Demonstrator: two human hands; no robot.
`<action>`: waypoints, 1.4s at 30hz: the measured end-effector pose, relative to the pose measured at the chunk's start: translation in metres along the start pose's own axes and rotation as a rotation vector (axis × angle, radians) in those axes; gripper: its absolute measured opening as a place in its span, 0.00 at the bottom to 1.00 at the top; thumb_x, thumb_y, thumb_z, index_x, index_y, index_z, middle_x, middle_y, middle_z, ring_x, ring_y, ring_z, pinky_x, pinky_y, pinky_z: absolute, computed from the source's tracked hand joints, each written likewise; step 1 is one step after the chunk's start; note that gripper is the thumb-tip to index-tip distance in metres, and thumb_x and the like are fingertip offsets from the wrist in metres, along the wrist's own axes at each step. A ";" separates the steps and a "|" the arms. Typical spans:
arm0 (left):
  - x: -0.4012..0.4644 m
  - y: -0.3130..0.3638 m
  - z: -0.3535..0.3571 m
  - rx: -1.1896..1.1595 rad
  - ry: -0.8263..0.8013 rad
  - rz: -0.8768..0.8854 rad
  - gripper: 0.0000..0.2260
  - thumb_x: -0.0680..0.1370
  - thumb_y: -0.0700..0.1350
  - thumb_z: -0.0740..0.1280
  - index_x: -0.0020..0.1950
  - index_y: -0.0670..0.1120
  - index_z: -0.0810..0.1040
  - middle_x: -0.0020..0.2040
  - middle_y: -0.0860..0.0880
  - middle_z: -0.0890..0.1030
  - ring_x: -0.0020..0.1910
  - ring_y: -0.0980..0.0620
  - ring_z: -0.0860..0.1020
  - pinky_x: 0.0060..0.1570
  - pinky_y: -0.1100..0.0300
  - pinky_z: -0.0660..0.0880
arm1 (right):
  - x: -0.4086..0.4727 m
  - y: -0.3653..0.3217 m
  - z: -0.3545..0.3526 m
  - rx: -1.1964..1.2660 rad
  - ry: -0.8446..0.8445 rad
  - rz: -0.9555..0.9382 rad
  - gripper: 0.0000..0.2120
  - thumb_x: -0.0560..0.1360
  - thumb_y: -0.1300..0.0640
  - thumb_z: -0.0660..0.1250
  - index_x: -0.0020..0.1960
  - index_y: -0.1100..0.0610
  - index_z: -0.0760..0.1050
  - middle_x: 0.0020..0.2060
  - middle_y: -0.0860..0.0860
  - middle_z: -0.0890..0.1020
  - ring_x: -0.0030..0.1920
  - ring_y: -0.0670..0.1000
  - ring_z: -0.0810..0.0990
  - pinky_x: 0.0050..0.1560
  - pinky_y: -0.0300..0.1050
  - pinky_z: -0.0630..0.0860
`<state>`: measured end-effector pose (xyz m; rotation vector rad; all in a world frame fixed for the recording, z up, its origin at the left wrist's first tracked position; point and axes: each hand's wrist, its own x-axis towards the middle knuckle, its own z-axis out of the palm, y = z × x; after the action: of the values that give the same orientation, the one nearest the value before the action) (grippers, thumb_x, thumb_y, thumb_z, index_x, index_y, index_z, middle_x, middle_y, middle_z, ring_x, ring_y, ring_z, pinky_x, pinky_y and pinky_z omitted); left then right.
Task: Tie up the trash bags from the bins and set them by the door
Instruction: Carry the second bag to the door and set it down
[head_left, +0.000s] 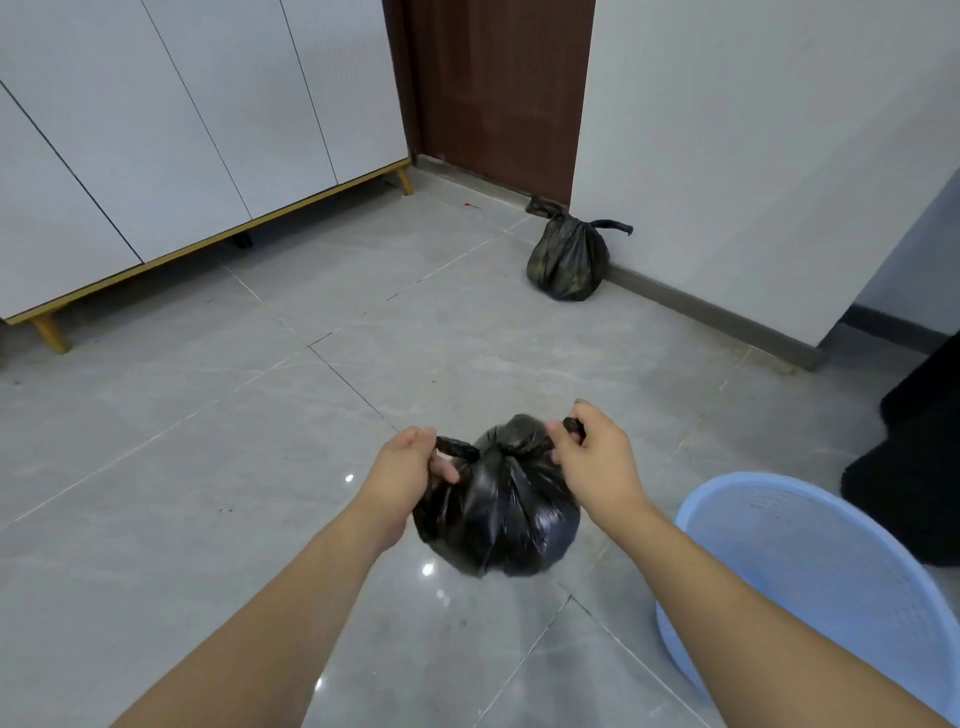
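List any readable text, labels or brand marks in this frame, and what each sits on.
None readable.
Black trash bag held by the left hand and right hand: plain, no print.
Tied bag by the brown door: no print visible.
Blue bin: no label in view.
White cabinet: bare fronts.

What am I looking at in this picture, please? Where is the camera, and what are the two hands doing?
The camera sits on a person's head and looks forward and down, so the two bare arms are the person's own. The left hand and the right hand each pull one twisted end of a small black plastic trash bag, tightening its knot above the grey tiled floor. A second knotted black plastic bag already lies by the dark brown wooden door. At lower right is a light blue plastic bin; at left, a white cabinet.
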<state>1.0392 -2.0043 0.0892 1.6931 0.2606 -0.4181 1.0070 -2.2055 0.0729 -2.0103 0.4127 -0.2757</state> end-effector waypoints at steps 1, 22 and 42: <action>-0.005 0.023 0.001 0.033 0.017 0.003 0.12 0.83 0.47 0.55 0.42 0.45 0.70 0.28 0.47 0.79 0.30 0.50 0.72 0.37 0.57 0.70 | 0.005 -0.022 -0.009 -0.048 0.031 0.008 0.18 0.76 0.57 0.63 0.32 0.54 0.59 0.25 0.47 0.66 0.26 0.44 0.66 0.28 0.39 0.66; -0.262 0.681 -0.058 0.204 -0.002 0.164 0.10 0.80 0.51 0.57 0.42 0.51 0.72 0.44 0.44 0.79 0.42 0.50 0.78 0.45 0.51 0.75 | 0.025 -0.657 -0.322 -0.194 -0.093 -0.069 0.20 0.78 0.63 0.54 0.67 0.47 0.64 0.47 0.51 0.80 0.47 0.54 0.78 0.44 0.44 0.73; -0.156 0.734 -0.107 0.446 -0.645 0.281 0.10 0.72 0.48 0.70 0.52 0.51 0.81 0.43 0.54 0.85 0.42 0.58 0.82 0.37 0.68 0.76 | 0.123 -0.717 -0.285 -0.431 -0.153 0.026 0.06 0.73 0.59 0.61 0.38 0.55 0.72 0.36 0.50 0.77 0.41 0.54 0.75 0.36 0.43 0.65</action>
<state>1.2063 -2.0100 0.8281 1.8863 -0.5749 -0.8221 1.1364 -2.1846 0.8430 -2.4254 0.4271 -0.0125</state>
